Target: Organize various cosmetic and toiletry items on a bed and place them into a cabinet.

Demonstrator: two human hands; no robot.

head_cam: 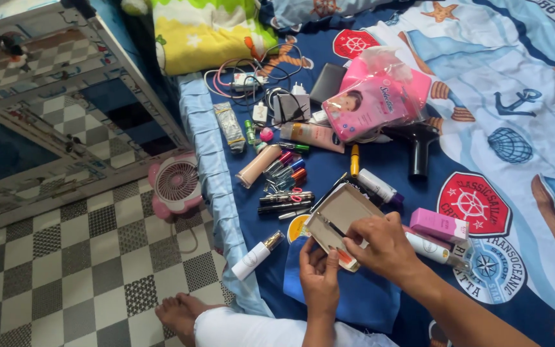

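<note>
Fingers [356, 243] of the right hand [385, 247] pinch the near edge of an open makeup palette [340, 214]; the left hand [319, 277] grips it from below. The palette is held above the bed [534, 135]. Beside the palette: a pink box [439, 224], a white tube [252, 258], a blue cloth [361, 299]. Beyond it lies a black hair dryer [419, 149].

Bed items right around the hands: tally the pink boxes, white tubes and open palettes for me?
Pink boxes: 1, the pink box right of the right hand.
White tubes: 2, white tube and second white tube.
Open palettes: 1, the palette, held by left hand.
Total: 4
</note>
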